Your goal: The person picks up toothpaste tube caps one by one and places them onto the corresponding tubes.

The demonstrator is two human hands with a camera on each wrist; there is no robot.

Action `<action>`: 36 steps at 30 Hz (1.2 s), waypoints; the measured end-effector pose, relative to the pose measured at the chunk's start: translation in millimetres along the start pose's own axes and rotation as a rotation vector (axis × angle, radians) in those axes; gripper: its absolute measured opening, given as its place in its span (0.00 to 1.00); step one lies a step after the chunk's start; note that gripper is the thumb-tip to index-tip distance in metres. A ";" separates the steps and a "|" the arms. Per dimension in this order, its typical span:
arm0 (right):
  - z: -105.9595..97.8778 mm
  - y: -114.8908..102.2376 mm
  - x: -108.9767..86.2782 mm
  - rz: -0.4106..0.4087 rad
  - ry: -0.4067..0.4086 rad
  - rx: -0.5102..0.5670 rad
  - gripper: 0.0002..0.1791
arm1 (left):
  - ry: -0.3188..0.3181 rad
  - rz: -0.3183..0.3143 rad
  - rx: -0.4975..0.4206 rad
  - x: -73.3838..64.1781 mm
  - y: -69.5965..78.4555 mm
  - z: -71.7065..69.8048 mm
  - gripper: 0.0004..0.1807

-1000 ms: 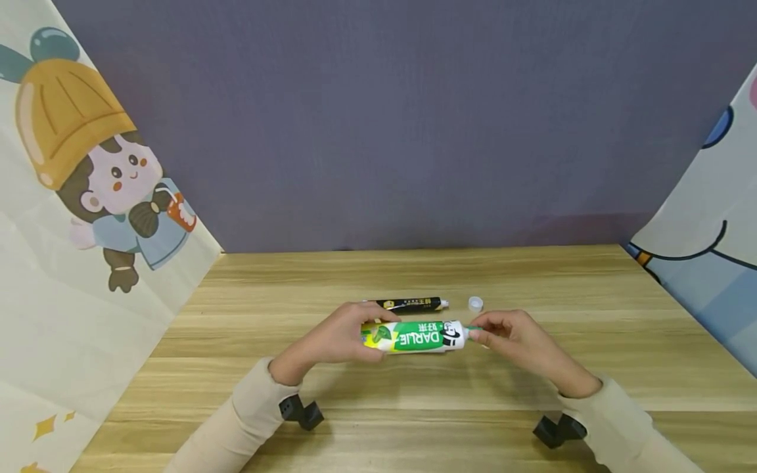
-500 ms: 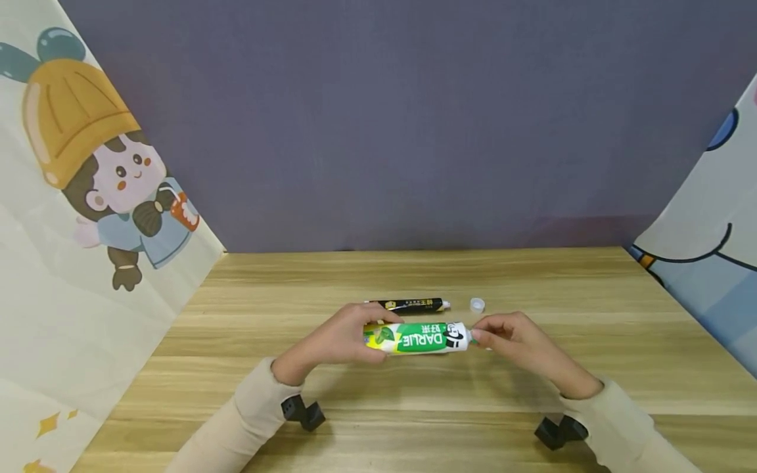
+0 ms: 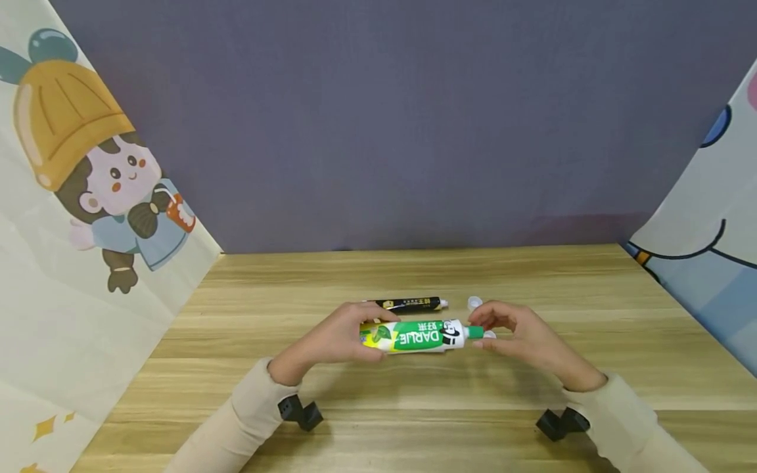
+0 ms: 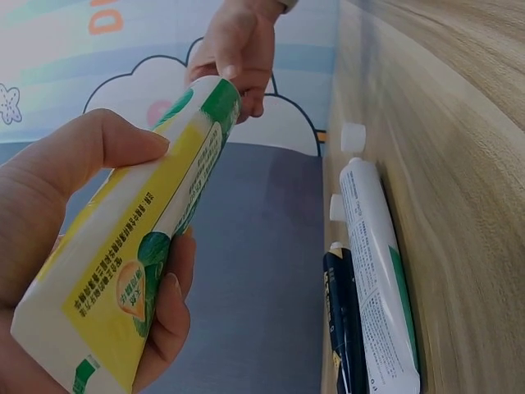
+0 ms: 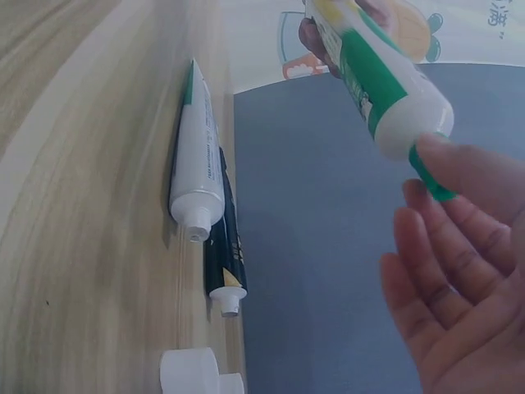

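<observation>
My left hand grips the body of a green, white and yellow Darlie toothpaste tube. It is held above the table, cap end to the right. A green cap sits on its nozzle. Around that cap, the thumb and fingers of my right hand are parted. In the right wrist view the thumb overlaps the green cap, and whether it touches is unclear; the other fingers are spread below. A second, white and green toothpaste tube lies uncapped on the table, mostly hidden in the head view.
Behind the held tube lies a black uncapped toothpaste tube on the wooden table. One white cap lies to its right, and another white cap lies near my right fingers. A grey wall closes the back.
My right fingers pinched the green cap earlier; now they have parted and it shows fully on the nozzle. My left hand keeps its grip on the tube.
</observation>
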State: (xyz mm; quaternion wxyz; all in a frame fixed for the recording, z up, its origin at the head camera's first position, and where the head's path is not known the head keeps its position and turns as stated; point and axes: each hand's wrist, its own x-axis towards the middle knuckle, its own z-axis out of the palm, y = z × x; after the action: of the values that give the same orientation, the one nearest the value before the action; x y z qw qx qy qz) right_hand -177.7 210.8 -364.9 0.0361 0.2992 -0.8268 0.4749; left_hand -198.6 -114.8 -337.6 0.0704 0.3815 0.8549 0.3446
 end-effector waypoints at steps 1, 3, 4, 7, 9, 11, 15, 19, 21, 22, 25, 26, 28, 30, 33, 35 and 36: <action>0.4 0.6 0.1 -0.010 0.002 -0.001 0.14 | 0.000 -0.002 -0.006 0.0 0.0 -0.2 0.25; 1.2 1.8 0.2 -0.026 0.007 -0.005 0.13 | -0.002 -0.002 -0.016 0.3 -0.2 -0.4 0.25; 1.5 2.2 0.2 -0.031 0.009 -0.007 0.12 | -0.001 -0.001 -0.022 0.5 -0.4 -0.5 0.25; 1.7 2.0 0.2 -0.038 0.020 -0.020 0.12 | 0.001 0.001 -0.035 1.1 -0.6 -0.8 0.26; 1.0 0.6 0.2 -0.032 0.025 -0.028 0.11 | 0.004 0.001 -0.040 1.4 -0.7 -0.8 0.26; 0.2 -1.1 0.3 -0.025 0.028 -0.033 0.11 | 0.007 0.002 -0.042 1.7 -0.4 -1.0 0.26; -1.0 -4.1 0.6 -0.015 0.029 -0.044 0.09 | 0.008 0.004 -0.036 1.8 0.0 -1.2 0.26; -0.9 -5.7 0.4 -0.009 0.024 -0.055 0.09 | 0.002 -0.001 -0.040 0.9 0.3 -1.1 0.26; -0.5 -5.5 0.1 -0.006 0.021 -0.055 0.09 | -0.002 -0.006 -0.042 0.5 0.5 -1.0 0.26; -0.2 -5.3 0.1 -0.005 0.019 -0.054 0.09 | -0.004 -0.010 -0.043 0.2 0.5 -1.0 0.26; 0.5 -4.2 0.0 -0.002 0.014 -0.040 0.09 | -0.008 -0.017 -0.042 -0.4 0.5 -1.1 0.26; 0.7 -3.8 0.0 -0.001 0.012 -0.037 0.08 | -0.009 -0.017 -0.043 -0.4 0.3 -1.1 0.26; 0.9 -3.4 0.0 0.004 0.009 -0.031 0.07 | -0.009 -0.019 -0.045 -0.9 0.1 -1.2 0.26; 1.3 -3.2 0.0 0.010 0.008 -0.027 0.06 | -0.007 -0.016 -0.046 -0.9 0.0 -1.6 0.26; 1.6 -2.9 -0.3 0.015 0.006 -0.026 0.06 | -0.006 -0.008 -0.041 -0.7 -0.1 -2.0 0.26; 1.7 -2.5 -0.6 0.016 0.006 -0.023 0.05 | -0.006 -0.003 -0.039 -0.2 -0.3 -2.0 0.26; 1.6 -2.3 -0.9 0.016 0.006 -0.022 0.05 | -0.006 -0.001 -0.041 0.1 -0.3 -2.1 0.26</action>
State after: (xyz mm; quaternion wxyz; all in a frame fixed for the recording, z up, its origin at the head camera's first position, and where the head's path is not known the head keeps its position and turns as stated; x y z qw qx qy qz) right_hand -175.4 209.0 -364.3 0.0381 0.2907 -0.8342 0.4670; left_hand -199.7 -116.0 -336.3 0.0809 0.3807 0.8476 0.3607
